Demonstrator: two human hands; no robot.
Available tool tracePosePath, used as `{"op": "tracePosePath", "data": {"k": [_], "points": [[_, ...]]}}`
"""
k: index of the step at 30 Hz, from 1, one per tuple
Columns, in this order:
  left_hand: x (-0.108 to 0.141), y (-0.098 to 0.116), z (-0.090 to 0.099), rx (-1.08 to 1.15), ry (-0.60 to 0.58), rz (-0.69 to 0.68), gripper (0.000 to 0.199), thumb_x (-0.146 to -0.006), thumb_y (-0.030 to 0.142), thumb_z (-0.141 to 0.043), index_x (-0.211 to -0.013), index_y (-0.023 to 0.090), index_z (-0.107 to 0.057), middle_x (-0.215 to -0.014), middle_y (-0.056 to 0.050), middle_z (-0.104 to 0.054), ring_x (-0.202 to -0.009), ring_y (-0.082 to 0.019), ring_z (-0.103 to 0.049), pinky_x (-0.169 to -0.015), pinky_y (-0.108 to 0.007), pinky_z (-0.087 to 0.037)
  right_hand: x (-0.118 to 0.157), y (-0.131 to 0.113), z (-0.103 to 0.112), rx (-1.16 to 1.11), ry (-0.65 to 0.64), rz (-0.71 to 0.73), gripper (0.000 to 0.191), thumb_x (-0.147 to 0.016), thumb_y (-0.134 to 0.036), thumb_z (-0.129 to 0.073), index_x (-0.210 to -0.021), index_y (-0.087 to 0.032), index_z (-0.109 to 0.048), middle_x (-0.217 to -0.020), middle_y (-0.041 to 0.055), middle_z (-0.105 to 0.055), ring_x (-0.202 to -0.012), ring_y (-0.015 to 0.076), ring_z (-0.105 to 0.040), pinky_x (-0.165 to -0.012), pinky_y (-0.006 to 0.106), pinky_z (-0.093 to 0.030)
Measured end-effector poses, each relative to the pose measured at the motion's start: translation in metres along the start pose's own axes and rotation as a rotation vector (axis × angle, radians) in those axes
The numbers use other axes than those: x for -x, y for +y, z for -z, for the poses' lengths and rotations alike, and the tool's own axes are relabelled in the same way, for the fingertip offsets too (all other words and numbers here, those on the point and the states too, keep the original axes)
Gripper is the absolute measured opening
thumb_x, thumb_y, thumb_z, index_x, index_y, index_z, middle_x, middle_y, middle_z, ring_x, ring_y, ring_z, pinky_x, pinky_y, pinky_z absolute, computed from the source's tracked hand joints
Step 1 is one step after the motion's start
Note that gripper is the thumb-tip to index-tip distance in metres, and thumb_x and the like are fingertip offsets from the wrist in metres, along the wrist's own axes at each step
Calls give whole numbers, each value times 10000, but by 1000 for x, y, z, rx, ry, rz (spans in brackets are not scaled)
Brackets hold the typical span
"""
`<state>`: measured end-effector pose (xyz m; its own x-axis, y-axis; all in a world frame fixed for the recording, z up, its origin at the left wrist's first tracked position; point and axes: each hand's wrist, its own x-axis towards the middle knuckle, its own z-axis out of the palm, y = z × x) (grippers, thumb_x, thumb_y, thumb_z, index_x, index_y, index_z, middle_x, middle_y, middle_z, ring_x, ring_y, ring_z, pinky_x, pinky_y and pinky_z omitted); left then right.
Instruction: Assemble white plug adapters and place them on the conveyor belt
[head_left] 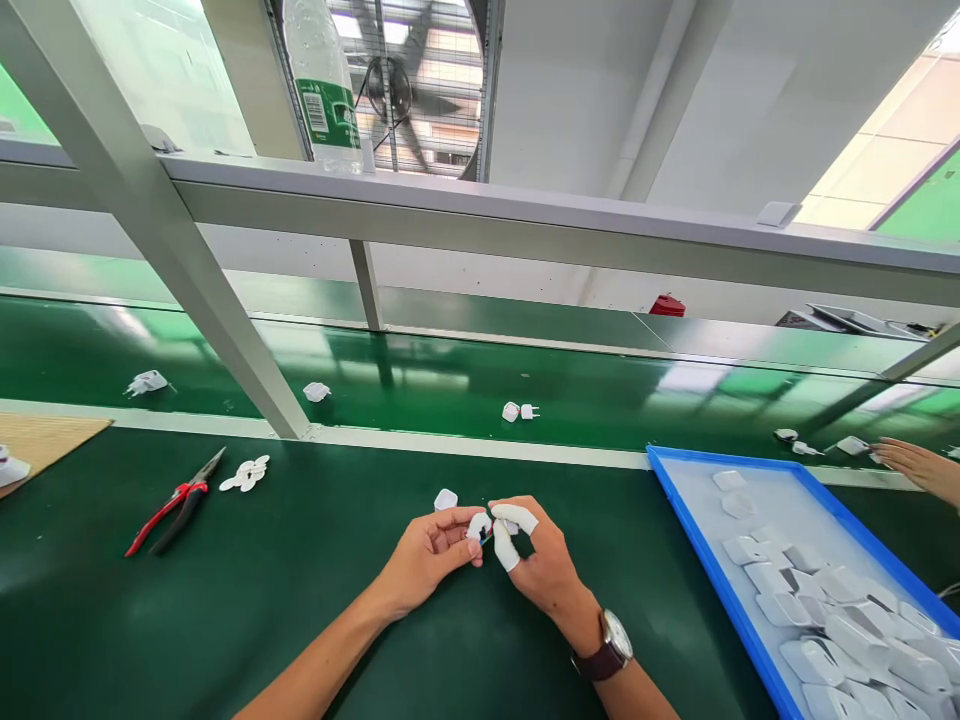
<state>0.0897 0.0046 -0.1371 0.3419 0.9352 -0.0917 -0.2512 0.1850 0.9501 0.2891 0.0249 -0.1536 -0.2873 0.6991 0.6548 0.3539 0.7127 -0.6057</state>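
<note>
My left hand (424, 560) pinches a small white plastic charger housing (479, 524) with a dark opening, between thumb and fingers. Close against its right side is my right hand (547, 565), with white covers on the thumb and a finger. Those fingertips are closed together at the housing; what they grip is mostly hidden, though a bit of white shows between them. Just behind my left fingers a loose white plastic cover (445, 498) lies on the green table (315, 600).
Red-and-black pliers (180, 500) and a pile of white flat pieces (245, 473) lie left. At right stands a blue-rimmed tray (720, 575) of white housings. White plugs (520, 411) sit on the green belt (585, 400) behind; another person's hand (919, 465) reaches there.
</note>
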Motion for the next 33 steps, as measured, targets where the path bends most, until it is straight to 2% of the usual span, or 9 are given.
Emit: {"op": "tracePosePath", "data": {"k": [3, 7, 12, 15, 18, 21, 24, 27, 33], "points": [[1, 7, 1, -9, -43, 0, 443, -819, 428, -812, -1178, 178, -744, -969, -59, -699, -771, -137, -590, -788, -313, -540, -1, -2, 2, -115, -69, -115, 279, -943, -129, -535, -1160, -253, -658, -1094, 64, -718, -902, 168, -697, -811, 318, -609], [1, 3, 5, -12, -6, -20, 486, -832, 424, -802, -1249, 193, -710, -950, -46, -662, -765, -136, -600, -815, -336, -541, 0, -4, 5, -289, -208, -216, 352, -934, -168, -586, -1264, -280, -642, -1164, 52, -699, -972, 171, -684, -897, 338, -590], [-1, -7, 11, 4, 41, -60, 663, -800, 425, -831, -1379, 223, -580, -1120, -97, -656, -787, -157, -646, -787, -377, -571, 3, 1, 5, -314, -149, -223, 370, -912, -210, -656, -1273, -291, -655, -1027, 31, -715, -794, 146, -642, -744, 297, -584], [-3, -11, 19, -280, 134, -186, 681, -792, 447, -828, -1391, 250, -570, -1266, -131, -635, -903, -197, -645, -875, -425, -575, 5, 7, 4, -345, -70, -243, 363, -925, -197, -619, -1277, -277, -651, -997, 43, -708, -795, 150, -647, -726, 298, -585], [-9, -20, 33, -776, 342, -310, 786, -716, 388, -881, -1422, 307, -545, -1441, -109, -553, -1229, -309, -570, -1093, -544, -468, 6, 12, 4, -377, 49, -284, 359, -912, -184, -627, -1261, -264, -653, -1004, 54, -690, -815, 155, -655, -713, 288, -587], [-17, -32, 45, -1026, 408, -319, 590, -776, 280, -804, -1332, 267, -610, -1355, -101, -640, -1326, -361, -528, -1125, -623, -419, 6, 16, 5, -352, 109, -275, 310, -899, -168, -643, -1190, -264, -683, -1019, 56, -677, -790, 143, -632, -699, 275, -575], [-20, -38, 44, -1032, 373, -327, 370, -905, 231, -640, -1274, 253, -631, -1262, -82, -698, -1218, -295, -634, -1076, -538, -506, 4, 14, 7, -295, 120, -241, 288, -910, -159, -633, -1174, -264, -679, -1047, 68, -680, -809, 151, -632, -698, 280, -568], [-17, -35, 34, -991, 356, -412, 353, -976, 275, -561, -1327, 270, -588, -1318, -75, -670, -1210, -239, -657, -1083, -439, -531, 3, 9, 9, -222, 120, -167, 280, -933, -156, -606, -1185, -264, -665, -1063, 79, -684, -833, 165, -642, -679, 290, -563], [-12, -33, 20, -926, 368, -597, 304, -981, 275, -588, -1284, 246, -586, -1227, -84, -707, -1154, -237, -690, -1043, -421, -567, 2, -1, 9, -124, 105, -48, 359, -933, -98, -574, -1242, -276, -615, -1070, 82, -674, -840, 179, -650, -644, 310, -559]]}}
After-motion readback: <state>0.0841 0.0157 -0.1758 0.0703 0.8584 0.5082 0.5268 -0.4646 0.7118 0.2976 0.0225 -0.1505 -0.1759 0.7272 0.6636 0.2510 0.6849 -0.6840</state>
